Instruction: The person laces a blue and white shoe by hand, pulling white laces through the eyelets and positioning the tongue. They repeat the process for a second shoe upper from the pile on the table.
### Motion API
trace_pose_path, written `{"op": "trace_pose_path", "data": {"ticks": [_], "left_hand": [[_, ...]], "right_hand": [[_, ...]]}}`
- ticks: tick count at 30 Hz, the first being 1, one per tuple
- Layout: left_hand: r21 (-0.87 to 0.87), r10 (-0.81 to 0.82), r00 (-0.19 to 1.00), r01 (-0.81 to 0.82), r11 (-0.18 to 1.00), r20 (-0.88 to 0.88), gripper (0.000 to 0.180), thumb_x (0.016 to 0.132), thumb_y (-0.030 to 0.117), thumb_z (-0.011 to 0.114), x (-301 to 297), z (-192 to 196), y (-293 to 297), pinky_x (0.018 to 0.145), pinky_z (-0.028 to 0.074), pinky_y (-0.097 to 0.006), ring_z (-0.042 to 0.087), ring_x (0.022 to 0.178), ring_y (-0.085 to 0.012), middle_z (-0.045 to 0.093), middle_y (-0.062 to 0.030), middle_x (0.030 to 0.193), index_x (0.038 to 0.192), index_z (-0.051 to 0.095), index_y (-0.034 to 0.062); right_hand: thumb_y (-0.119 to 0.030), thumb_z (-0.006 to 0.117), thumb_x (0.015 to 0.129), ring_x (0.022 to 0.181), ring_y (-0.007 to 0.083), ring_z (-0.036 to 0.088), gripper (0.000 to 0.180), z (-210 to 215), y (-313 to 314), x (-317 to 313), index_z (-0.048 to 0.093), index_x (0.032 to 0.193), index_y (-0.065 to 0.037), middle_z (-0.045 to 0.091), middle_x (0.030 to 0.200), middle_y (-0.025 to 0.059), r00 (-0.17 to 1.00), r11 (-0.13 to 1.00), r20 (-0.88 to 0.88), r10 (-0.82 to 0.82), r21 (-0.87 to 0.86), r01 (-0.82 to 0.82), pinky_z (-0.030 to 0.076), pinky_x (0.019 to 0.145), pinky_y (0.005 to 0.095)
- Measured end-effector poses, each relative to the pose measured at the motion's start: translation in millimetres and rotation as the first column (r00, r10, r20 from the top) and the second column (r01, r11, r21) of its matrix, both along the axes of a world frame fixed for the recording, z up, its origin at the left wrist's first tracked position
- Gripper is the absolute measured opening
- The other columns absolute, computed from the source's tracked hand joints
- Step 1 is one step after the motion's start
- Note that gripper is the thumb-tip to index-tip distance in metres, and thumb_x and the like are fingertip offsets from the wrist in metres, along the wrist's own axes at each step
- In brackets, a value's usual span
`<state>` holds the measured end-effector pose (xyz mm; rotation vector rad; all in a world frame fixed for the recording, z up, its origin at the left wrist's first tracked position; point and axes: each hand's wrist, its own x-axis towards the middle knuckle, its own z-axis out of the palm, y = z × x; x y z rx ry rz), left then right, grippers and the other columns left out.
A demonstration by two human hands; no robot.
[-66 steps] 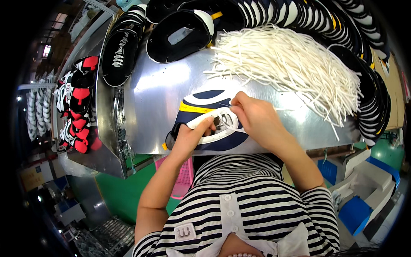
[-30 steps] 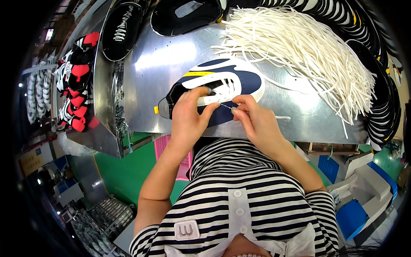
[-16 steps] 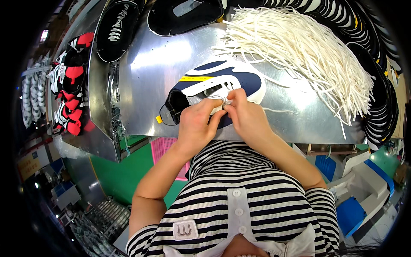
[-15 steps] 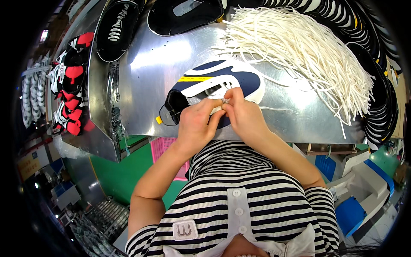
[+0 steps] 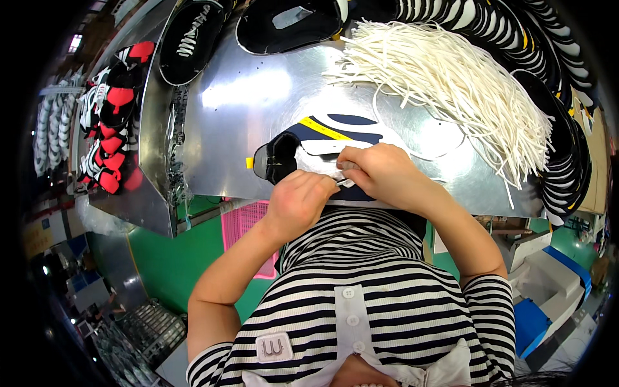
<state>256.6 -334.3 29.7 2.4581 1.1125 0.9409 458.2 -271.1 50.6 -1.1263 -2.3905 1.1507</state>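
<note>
On the metal table in front of me lies a navy and white shoe upper [image 5: 320, 148] with a yellow strip across its side and a dark collar opening toward the left. My left hand [image 5: 298, 201] is closed in a pinch at the near eyelet edge of the upper. Above its throat, my right hand [image 5: 389, 171] has thumb and forefinger pinched on what looks like a white shoelace. A short white tail shows just past the right hand. The fingers hide most of the throat and the lace's path.
A thick heap of white shoelaces [image 5: 445, 90] spreads over the table's right side. Rows of black and white shoe parts [image 5: 567, 155] line the right edge. Black uppers [image 5: 290, 29] lie at the back. Red, black and white shoes [image 5: 116, 122] stand left; a pink basket [image 5: 242, 229] is below.
The shoe upper has turned, its toe end swinging toward me. My hands were together at the throat; now the left is lower at the near edge and the right has shifted right.
</note>
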Motion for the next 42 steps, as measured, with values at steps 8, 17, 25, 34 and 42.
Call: {"op": "trace_pose_path", "data": {"ticks": [8, 17, 25, 34, 42], "left_hand": [[-0.218, 0.039, 0.999, -0.033, 0.975, 0.024, 0.035, 0.079, 0.007, 0.079, -4.8, 2.4, 0.8, 0.06, 0.049, -0.036, 0.064, 0.067, -0.0294, 0.066, -0.0125, 0.08, 0.103, 0.054, 0.0002], [-0.733, 0.397, 0.905, -0.166, 0.66, 0.153, 0.079, 0.087, 0.034, 0.073, -11.6, 12.0, 18.0, 0.076, 0.052, -0.042, 0.066, 0.086, -0.0401, 0.063, -0.0269, 0.102, 0.142, 0.03, -0.0034], [-0.584, 0.568, 0.823, -0.454, 0.673, 0.015, 0.043, 0.084, 0.014, 0.076, 6.6, 10.5, 14.7, 0.088, 0.05, -0.032, 0.065, 0.101, -0.0203, 0.067, -0.013, 0.109, 0.12, 0.057, 0.0004], [-0.602, 0.564, 0.819, -0.401, 0.691, 0.103, 0.042, 0.085, 0.007, 0.075, 10.7, 6.6, 10.2, 0.084, 0.05, -0.028, 0.064, 0.093, -0.0131, 0.067, -0.0098, 0.104, 0.122, 0.055, -0.0002], [-0.531, 0.516, 0.834, -0.352, 0.771, 0.196, 0.046, 0.083, 0.001, 0.061, 30.4, 0.4, 10.0, 0.081, 0.048, -0.046, 0.06, 0.091, -0.0381, 0.065, -0.0192, 0.106, 0.127, 0.052, 0.0038]], "right_hand": [[-0.003, 0.069, 0.086, 0.08, 0.0088, 0.066, 0.023, 42.8, 17.8, 8.0, 0.07, 0.109, -0.003, 0.07, 0.087, 0.0033, 0.563, 0.84, -0.632, -0.533, -0.478, 0.259, 0.054, 0.074, 0.0242], [-0.011, 0.071, 0.086, 0.067, 0.0069, 0.053, 0.012, -17.9, 9.6, -21.6, 0.066, 0.093, -0.003, 0.062, 0.081, 0.0003, 0.833, 0.761, -0.27, -0.483, -0.6, 0.247, 0.044, 0.064, 0.0242], [-0.011, 0.065, 0.091, 0.075, 0.0156, 0.06, 0.018, -7.4, 4.9, -22.8, 0.062, 0.106, -0.003, 0.064, 0.092, 0.0078, 0.849, 0.881, -0.329, -0.413, -0.382, 0.28, 0.047, 0.068, 0.0283], [-0.013, 0.065, 0.091, 0.074, 0.0299, 0.068, 0.018, -3.8, -22.0, 0.0, 0.055, 0.105, -0.006, 0.069, 0.084, 0.0115, 0.963, 0.972, -0.142, -0.231, 0.007, 0.234, 0.051, 0.064, 0.0375], [-0.012, 0.065, 0.079, 0.069, 0.0266, 0.067, 0.027, -15.1, -14.6, -41.0, 0.047, 0.097, -0.003, 0.065, 0.079, 0.011, 0.956, 0.87, 0.095, -0.279, 0.447, 0.209, 0.052, 0.054, 0.0349]]}}
